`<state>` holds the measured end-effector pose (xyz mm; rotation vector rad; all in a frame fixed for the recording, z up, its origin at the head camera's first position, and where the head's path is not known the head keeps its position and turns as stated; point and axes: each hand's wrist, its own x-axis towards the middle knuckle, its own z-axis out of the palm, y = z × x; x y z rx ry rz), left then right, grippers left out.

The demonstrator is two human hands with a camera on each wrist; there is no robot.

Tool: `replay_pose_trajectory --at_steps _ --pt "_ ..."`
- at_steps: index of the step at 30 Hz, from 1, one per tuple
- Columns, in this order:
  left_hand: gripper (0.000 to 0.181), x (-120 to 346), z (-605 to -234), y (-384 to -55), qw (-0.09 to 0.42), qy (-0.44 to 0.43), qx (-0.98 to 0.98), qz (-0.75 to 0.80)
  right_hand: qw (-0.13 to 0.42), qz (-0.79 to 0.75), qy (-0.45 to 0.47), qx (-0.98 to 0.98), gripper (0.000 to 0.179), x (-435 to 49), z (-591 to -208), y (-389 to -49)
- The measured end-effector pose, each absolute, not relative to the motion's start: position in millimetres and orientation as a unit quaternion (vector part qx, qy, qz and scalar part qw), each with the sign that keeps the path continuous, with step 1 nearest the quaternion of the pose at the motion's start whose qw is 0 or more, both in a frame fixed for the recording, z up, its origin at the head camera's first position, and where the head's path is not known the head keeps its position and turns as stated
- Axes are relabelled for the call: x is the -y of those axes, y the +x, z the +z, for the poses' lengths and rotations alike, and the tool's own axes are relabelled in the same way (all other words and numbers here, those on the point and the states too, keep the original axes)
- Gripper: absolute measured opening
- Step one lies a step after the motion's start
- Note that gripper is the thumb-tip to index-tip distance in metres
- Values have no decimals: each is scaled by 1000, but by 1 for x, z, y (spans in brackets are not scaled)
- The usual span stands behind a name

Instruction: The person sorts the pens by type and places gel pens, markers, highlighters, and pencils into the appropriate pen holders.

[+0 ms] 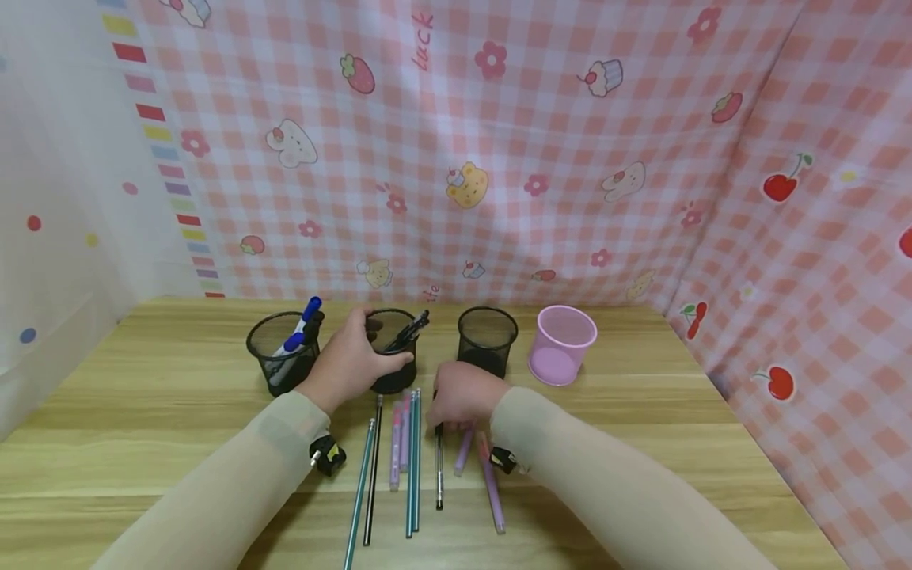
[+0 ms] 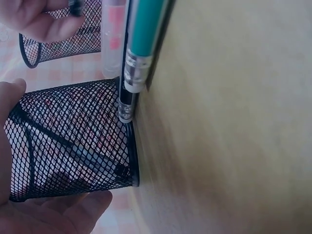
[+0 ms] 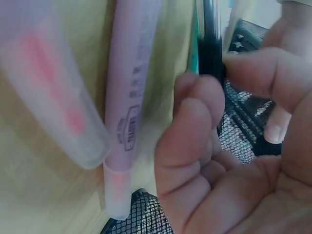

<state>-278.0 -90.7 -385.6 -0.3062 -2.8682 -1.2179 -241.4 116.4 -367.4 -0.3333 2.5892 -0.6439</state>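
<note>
My left hand (image 1: pixel 352 358) grips a black mesh pen cup (image 1: pixel 394 378), thumb and fingers on opposite sides of its wall. Several black pens (image 1: pixel 408 332) lean inside that cup. Between thumb and fingers my right hand (image 1: pixel 469 393) pinches a black pen with a clear barrel (image 1: pixel 438 473), just above the table. In the right wrist view, the pinched pen (image 3: pixel 210 61) runs up from the fingertips. Beside this hand lie purple highlighters (image 1: pixel 493 495). Teal pencils (image 1: pixel 413 475) and a black pencil (image 1: pixel 373 483) lie between the two forearms.
At the left, another black mesh cup (image 1: pixel 267 360) holds blue-capped markers (image 1: pixel 308 315). A third black mesh cup (image 1: pixel 488 339) stands behind my right hand, with a pink cup (image 1: pixel 560 360) to its right. A checkered cloth (image 1: pixel 541 119) hangs behind the wooden table (image 1: pixel 641 443).
</note>
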Motion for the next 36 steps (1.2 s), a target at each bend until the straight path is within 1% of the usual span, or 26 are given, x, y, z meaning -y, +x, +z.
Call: replay_pose_trajectory --at_steps 1,4,5,6,13,18,21,30,36 --pt "106 91 -385 -278 5 -98 916 -389 218 -251 -114 -936 17 -118 -367 -241" --pt "106 91 -385 -277 3 -98 915 -391 185 -292 -97 -933 43 -122 -365 -239" --pt "106 91 -385 -277 3 -98 915 -392 174 -304 -90 -932 49 -123 -365 -238" --pt "106 91 -386 -278 3 -98 914 -393 164 -316 -86 -930 51 -124 -365 -238" --pt "106 90 -388 -279 8 -99 911 -399 89 -411 -66 -905 51 -128 -359 -232" --pt "106 89 -388 -279 7 -100 908 -406 18 -479 -84 -873 47 -130 -358 -229" --pt "106 90 -387 -279 7 -100 908 -408 -12 -528 -101 -843 46 -130 -360 -230" --pt "106 89 -387 -279 5 -92 911 -402 -59 -617 -117 -776 48 -128 -358 -229" --pt "105 89 -387 -280 4 -91 911 -403 -94 -654 -131 -739 45 -124 -357 -231"
